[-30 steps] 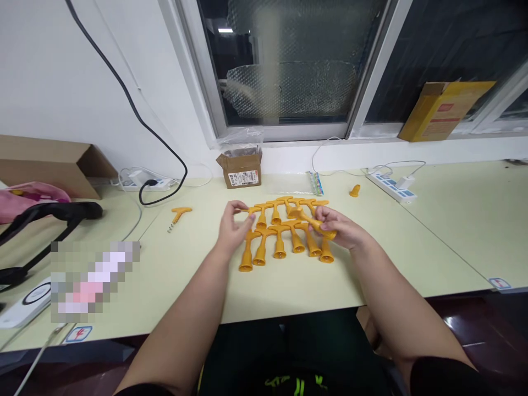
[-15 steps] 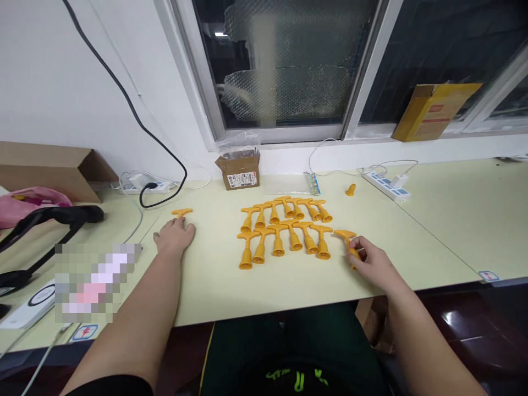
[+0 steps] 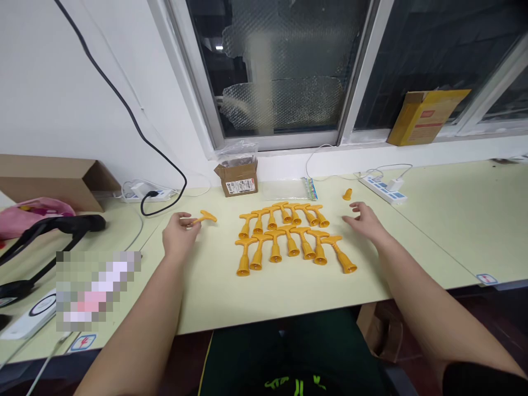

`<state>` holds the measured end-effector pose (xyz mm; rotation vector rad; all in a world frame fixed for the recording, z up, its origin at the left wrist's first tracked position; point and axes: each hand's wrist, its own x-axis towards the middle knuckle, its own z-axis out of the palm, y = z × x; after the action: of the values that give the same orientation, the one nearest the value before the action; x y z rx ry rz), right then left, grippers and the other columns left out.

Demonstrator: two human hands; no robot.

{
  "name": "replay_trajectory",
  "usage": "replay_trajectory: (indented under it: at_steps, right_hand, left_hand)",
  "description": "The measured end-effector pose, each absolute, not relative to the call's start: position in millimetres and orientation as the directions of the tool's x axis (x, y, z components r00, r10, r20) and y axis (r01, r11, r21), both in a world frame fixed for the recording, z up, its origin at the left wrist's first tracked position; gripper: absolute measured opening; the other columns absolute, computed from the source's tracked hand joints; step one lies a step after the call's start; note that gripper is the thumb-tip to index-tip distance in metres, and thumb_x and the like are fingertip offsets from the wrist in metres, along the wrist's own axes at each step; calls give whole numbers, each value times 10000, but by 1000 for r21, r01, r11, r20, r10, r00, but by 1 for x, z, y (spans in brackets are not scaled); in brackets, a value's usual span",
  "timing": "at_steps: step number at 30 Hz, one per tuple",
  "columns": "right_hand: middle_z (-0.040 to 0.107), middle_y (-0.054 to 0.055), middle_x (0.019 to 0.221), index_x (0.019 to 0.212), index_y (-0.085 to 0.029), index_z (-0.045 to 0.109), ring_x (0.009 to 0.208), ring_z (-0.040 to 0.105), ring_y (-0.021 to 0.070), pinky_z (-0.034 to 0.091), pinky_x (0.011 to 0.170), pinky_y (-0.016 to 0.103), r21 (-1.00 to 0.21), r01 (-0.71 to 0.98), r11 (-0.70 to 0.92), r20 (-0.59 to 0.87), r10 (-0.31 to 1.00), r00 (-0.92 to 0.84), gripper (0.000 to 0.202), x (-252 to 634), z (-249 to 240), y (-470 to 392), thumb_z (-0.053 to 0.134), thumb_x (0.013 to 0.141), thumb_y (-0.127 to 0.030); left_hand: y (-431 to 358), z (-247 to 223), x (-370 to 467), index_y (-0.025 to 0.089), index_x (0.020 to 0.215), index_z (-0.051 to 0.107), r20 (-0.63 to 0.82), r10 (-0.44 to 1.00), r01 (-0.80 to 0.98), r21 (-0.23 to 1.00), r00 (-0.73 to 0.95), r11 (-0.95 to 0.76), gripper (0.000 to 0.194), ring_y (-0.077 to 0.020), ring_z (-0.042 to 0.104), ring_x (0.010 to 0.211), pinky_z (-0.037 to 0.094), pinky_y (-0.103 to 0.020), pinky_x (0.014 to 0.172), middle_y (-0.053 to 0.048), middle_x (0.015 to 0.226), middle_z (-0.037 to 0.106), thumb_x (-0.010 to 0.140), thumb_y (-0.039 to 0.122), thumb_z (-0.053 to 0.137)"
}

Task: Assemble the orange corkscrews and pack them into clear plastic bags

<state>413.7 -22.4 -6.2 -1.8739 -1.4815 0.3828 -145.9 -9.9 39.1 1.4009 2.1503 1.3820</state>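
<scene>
My left hand (image 3: 180, 234) holds a yellow T-shaped handle (image 3: 207, 215) by its stem, its crossbar pointing right. My right hand (image 3: 365, 221) hovers over the table with fingers apart and nothing in them. Between the hands lie two rows of yellow T-handled pieces with flared cup ends, several in the back row (image 3: 285, 212) and several in the front row (image 3: 292, 242). The rightmost front piece (image 3: 343, 258) lies slanted. Beyond my right hand is a small yellow cup piece (image 3: 347, 193) on its own.
At the back stand a small open carton (image 3: 238, 179) and a clear plastic bag (image 3: 284, 190). Power strips (image 3: 383, 190) lie along the wall. On the left are a black strap (image 3: 53, 225), a pink bag (image 3: 37, 214) and a white charging pad (image 3: 31, 316).
My left hand has lifted the T-handle and moved right with it. My right hand has let go of a T-handled piece, now at the front row's right end, and moved back with fingers spread.
</scene>
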Motion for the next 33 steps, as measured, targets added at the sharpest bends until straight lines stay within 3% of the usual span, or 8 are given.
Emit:
replay_trajectory:
  at_steps: [3,5,10,12,18,23,28,33]
  right_hand:
    - [542,152,1335,1349,-232,500,948,663,261,533,941,463,-705,689,-167,204,883,423,693,426,-9,21,726,718,-411]
    - [532,161,1360,1380,-233,444,1077,646,290,508,984,462,-738,643,-205,207,838,505,755,430,-14,42,730,692,-350]
    - [565,215,1316,1302,-186,446,1191,616,293,462,978,399,-830,507,-232,169,762,626,662,435,-26,75,736,731,-353]
    - [588,197,1302,1260,-200,467,1168,631,270,465,962,381,-870,438,-225,149,727,670,605,438,-29,85,733,737,-347]
    - [684,93,1071,1069,-205,568,1047,671,227,480,1020,386,-842,475,-257,178,698,693,311,442,-37,105,687,783,-231]
    - [658,41,949,959,-208,560,911,660,199,527,967,379,-880,422,-218,189,653,733,234,437,-36,97,707,777,-209]
    - [622,23,921,987,-192,543,815,639,165,574,810,328,-947,294,-128,165,590,790,165,427,-30,75,605,842,-237]
    - [642,21,943,1023,-197,602,775,651,143,583,776,307,-969,187,161,245,718,651,251,393,5,45,645,790,-282]
  left_hand:
    - [2,54,-119,237,1081,520,287,803,258,951,-523,-171,512,-210,731,887,565,-375,897,-36,931,757,686,247,846]
    - [8,64,-100,232,1061,516,216,837,-60,957,-502,-283,463,-179,739,915,566,-360,937,-15,907,743,728,225,838]
    - [16,82,-54,189,992,582,-117,973,-633,773,-198,-36,28,-97,727,774,625,-281,822,-4,920,728,993,211,599]
    - [18,83,-40,165,1046,602,-234,966,-722,687,-107,87,96,-68,710,689,611,-185,701,-21,898,732,1027,135,512]
    - [18,62,-31,99,1296,550,-445,895,-795,527,43,300,292,-137,756,727,642,-207,615,-135,1003,745,1064,169,388]
    - [12,57,-48,38,1416,482,-366,926,-816,508,86,277,546,-293,758,1047,693,-350,747,-284,1267,662,1052,436,399]
    - [14,52,-46,9,1315,560,-352,935,-764,591,46,260,394,-108,742,799,618,-115,692,-168,1044,700,933,-11,464]
    - [11,39,-35,70,1188,645,-266,958,-585,762,111,280,335,-55,717,702,590,-84,697,-114,1014,721,877,-43,593]
